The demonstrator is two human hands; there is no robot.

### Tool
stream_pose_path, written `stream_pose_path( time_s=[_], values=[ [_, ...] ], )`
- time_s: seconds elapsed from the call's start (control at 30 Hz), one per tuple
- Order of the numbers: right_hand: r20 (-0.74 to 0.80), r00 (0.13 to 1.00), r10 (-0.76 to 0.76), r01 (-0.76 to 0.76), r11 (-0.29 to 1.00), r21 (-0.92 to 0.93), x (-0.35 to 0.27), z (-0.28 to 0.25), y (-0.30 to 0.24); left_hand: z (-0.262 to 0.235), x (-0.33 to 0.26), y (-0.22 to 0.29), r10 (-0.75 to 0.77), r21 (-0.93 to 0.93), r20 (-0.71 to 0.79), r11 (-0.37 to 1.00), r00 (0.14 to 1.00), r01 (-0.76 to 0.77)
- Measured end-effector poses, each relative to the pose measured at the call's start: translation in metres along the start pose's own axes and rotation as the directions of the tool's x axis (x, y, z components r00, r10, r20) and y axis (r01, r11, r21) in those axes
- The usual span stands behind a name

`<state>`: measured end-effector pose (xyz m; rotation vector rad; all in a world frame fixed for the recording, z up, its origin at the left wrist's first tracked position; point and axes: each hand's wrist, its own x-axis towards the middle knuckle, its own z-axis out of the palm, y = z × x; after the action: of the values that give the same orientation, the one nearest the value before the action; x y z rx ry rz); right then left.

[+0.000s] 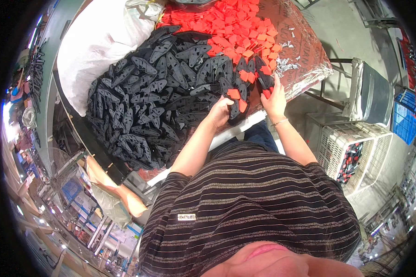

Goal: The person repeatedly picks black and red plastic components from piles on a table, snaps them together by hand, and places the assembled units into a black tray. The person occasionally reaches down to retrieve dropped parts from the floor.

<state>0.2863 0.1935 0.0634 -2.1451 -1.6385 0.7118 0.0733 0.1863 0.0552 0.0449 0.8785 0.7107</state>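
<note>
At the table's near edge my left hand [221, 112] is closed on a long dark grey plastic part [234, 111] with red tabs [234, 94] on it. My right hand [275, 100] grips the near end of another dark part [262, 77], its thumb by a red piece and its fingers along the right side. Between the hands lies one more dark part with red tabs [247, 76]. A large heap of dark grey oval parts [143, 97] spreads to the left. Beyond my hands is a pile of loose red pieces [235, 27].
A white sack [97, 41] slumps at the heap's far left. Small pale pieces [286, 64] lie on the brown table covering [305, 51]. To the right stand a padded chair [372, 92], a blue crate [406, 115] and a pale plastic crate [374, 157] holding dark and red parts.
</note>
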Motion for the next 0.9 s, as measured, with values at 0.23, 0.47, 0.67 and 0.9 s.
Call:
stream_pose_path(
  time_s=[0.23,0.47,0.67,0.9],
  values=[
    [0.095,0.979,0.179,-0.196,0.719,0.667,-0.029,0.009,-0.004,0.010,0.002,0.000,-0.011,-0.078,0.077,0.997,0.997,0.017],
    [-0.017,1.000,-0.006,0.016,0.772,0.635,-0.026,0.021,-0.036,0.030,0.000,-0.003,0.074,-0.050,0.075,0.996,0.994,-0.070],
    [0.078,0.996,-0.042,-0.021,0.746,0.666,-0.012,0.003,-0.060,0.061,-0.008,0.018,0.160,-0.012,0.110,0.987,0.981,-0.159],
    [0.116,0.973,-0.200,0.043,0.651,0.758,0.003,-0.023,-0.076,0.104,-0.032,0.026,0.242,0.067,0.113,0.966,0.964,-0.251]
  ],
)
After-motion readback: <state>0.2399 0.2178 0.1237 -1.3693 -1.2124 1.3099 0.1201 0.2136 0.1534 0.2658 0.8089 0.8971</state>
